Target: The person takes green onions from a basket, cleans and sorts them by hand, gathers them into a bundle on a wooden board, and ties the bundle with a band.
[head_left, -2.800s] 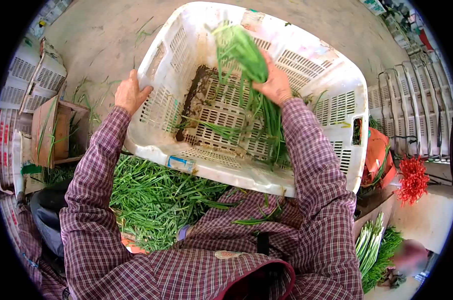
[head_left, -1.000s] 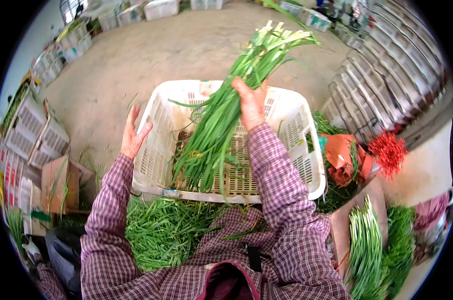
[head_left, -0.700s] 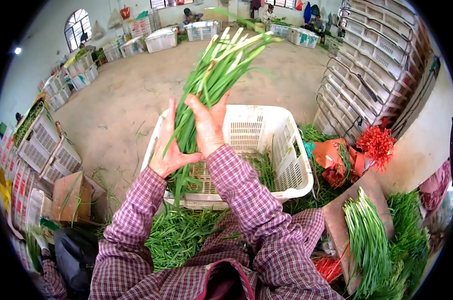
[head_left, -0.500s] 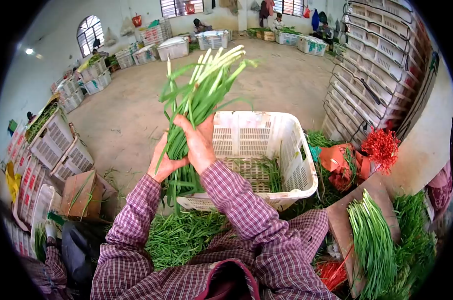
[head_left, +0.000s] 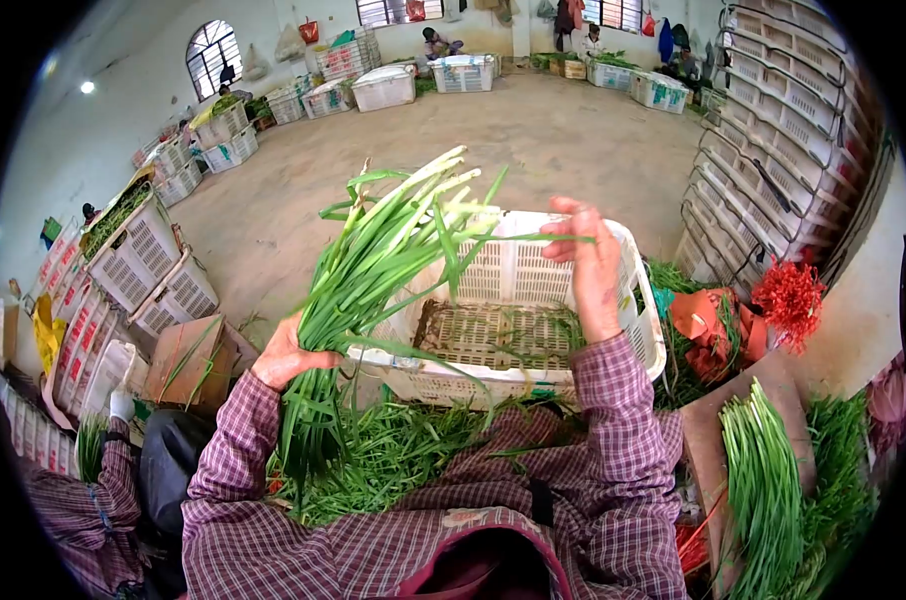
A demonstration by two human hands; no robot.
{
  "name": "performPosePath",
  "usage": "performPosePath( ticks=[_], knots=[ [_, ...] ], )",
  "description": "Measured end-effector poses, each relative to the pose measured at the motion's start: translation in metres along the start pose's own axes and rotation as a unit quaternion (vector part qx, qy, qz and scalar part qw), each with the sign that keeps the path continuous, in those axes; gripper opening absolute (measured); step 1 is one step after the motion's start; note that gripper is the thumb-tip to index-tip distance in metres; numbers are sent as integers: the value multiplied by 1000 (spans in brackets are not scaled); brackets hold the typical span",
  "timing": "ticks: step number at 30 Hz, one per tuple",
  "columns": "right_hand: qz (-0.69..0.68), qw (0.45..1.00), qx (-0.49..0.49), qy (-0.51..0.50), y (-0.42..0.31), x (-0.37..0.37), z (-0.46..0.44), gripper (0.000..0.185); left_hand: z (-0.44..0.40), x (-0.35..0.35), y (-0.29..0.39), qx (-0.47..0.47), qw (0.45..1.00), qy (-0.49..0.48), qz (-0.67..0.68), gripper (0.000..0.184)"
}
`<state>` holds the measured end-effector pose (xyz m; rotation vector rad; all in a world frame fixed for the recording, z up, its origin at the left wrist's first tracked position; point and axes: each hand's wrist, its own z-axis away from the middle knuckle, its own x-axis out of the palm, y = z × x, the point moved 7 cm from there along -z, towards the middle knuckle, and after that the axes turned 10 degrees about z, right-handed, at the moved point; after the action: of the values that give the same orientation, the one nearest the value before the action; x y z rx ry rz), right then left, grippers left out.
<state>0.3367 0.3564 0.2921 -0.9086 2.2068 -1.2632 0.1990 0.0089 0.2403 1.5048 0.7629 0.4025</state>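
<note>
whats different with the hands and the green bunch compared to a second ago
The bunch has shifted left, from over the crate to mostly its left side, passing from the right hand to the left hand. The right hand has moved away to the right; a leaf crosses its fingers, any grip on it unclear. The bundle on the board stayed put.

My view is bright, the arched window (head_left: 213, 55) pale (a lamp (head_left: 87, 87) glares too), edges bowed into black.

Near nine o'clock, green stalks (head_left: 373, 275) hide fingertips of the left hand (head_left: 291, 358); toward two o'clock, the top edge crops stacked crates (head_left: 788, 130).
</note>
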Motion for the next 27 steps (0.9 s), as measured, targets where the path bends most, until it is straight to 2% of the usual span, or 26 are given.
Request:
performPosePath(
  ticks=[2,7,8,10,11,12,14,15,16,17,18,20,21,22,24,27],
  knots=[
    [-11,1000,1,27,6,-13,-8,42,8,2,4,-1,1000,13,3,64],
    [-161,977,81,110,54,-32,-29,44,17,-2,-16,35,999,-12,4,60],
    [-159,978,85,109,59,-36,-33,44,19,-4,-17,31,999,-12,7,60],
    [-242,957,98,127,66,-44,-35,43,23,-7,-26,-19,995,-11,92,61],
    [-227,951,119,174,71,-54,-34,42,22,-12,-28,16,999,-14,-30,67],
    [-267,942,101,179,78,-64,-39,39,23,-17,-35,13,999,-13,-28,67],
    [-161,961,111,193,80,-83,-43,37,28,-30,-46,2,1000,30,1,73],
    [-109,981,102,127,80,-77,-45,34,28,-32,-43,6,998,39,-49,77],
    [2,996,68,56,57,-57,-39,30,28,-32,-45,3,998,40,-49,77],
    [114,993,34,-15,34,-27,-27,27,27,-33,-48,0,998,54,-44,74],
    [157,983,-50,-80,23,0,-17,24,26,-33,-50,-1,997,67,-39,72],
    [291,943,-108,-116,-8,47,6,38,21,-24,-46,18,994,66,-82,69],
    [355,922,-97,-117,-21,63,16,42,20,-19,-40,40,989,67,-125,66],
    [355,923,-94,-117,-23,76,18,42,19,-14,-38,38,989,66,-126,66],
    [460,866,-100,-171,-17,100,22,40,17,-8,-30,40,982,76,-171,63],
    [439,875,-146,-142,9,110,18,33,16,-6,-27,40,972,80,-217,66]
  ],
)
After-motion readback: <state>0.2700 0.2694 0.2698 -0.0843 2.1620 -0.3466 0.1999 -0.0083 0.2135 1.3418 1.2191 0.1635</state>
